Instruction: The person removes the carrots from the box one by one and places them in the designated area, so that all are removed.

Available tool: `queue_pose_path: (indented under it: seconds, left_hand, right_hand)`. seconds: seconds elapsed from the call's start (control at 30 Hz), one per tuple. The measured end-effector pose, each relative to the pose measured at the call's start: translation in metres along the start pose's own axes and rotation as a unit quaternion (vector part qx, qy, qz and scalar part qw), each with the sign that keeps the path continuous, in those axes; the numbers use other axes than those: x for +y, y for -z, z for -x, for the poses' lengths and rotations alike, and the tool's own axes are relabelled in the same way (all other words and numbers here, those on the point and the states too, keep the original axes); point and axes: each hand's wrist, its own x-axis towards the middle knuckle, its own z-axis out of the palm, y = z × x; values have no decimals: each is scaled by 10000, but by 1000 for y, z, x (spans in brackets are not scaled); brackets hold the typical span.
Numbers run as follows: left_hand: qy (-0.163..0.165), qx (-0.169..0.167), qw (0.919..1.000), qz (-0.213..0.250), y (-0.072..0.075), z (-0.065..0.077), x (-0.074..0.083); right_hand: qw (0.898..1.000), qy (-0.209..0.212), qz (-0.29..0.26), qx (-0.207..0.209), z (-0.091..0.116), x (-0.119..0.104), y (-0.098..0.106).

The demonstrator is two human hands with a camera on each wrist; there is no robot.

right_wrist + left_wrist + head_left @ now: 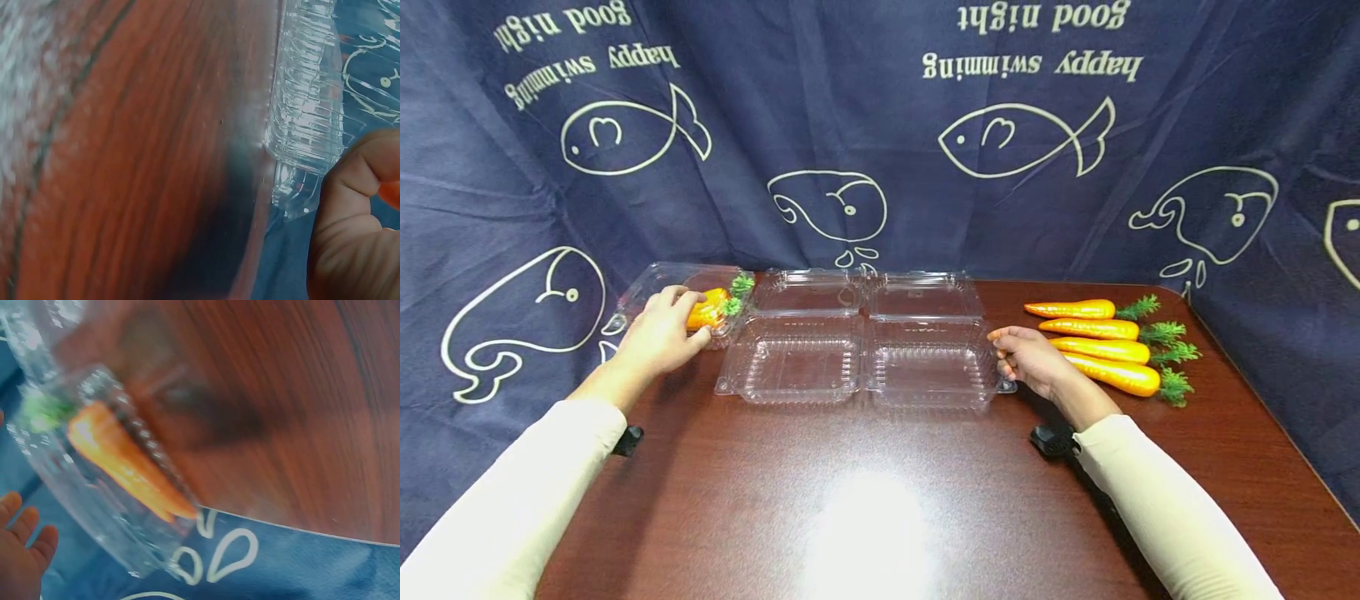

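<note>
Left hand [662, 329] fingers apart at left clamshell [658, 279]; right hand [1033, 360] curled, can't tell if gripping. 4 carrots [1097, 329] beside it: probably light, stiff, slick; pinch mid-body.

Backed across upper half of frame by navy cloth [827, 108], hanging in soft creases and wrapping down left and right sides; printed in cream with outline fish [617, 138] at upper left and upper right of centre, whales [831, 202] at left, centre and right, upside-down lettering [981, 66] along top; fronted by reddish-brown wood-grain table [737, 500], rounded at upper right corner; marked by white glare [868, 533] at bottom centre
</note>
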Motion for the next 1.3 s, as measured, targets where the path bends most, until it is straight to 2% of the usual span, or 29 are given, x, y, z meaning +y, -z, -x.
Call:
queue_pose_path:
  seconds: [0.1, 0.37, 0.53, 0.8, 1.1, 1.3]
  left_hand:
    - [219, -237, 9994, -111, -5, -1, -9]
    - [372, -409, 9985, -61, -21, 4, -24]
    - [281, -252, 9992, -131, -28, 9, -26]
    - [202, -89, 9997, -139, -29, 19, -26]
    - [-98, 303, 9995, -4, -26, 38, -27]
    - [-73, 415, 9991, -75, -23, 51, -23]
  right_hand:
    - [10000, -15, -36, -2, 0, 2, -2]
    - [9998, -171, 45, -61, 0, 2, -6]
    - [9995, -214, 199, -72, 1, 2, -5]
    - [9994, -211, 270, -90, 3, 2, -4]
    - [9995, -185, 256, -51, 3, 2, -5]
    - [9994, -195, 288, -50, 1, 2, -6]
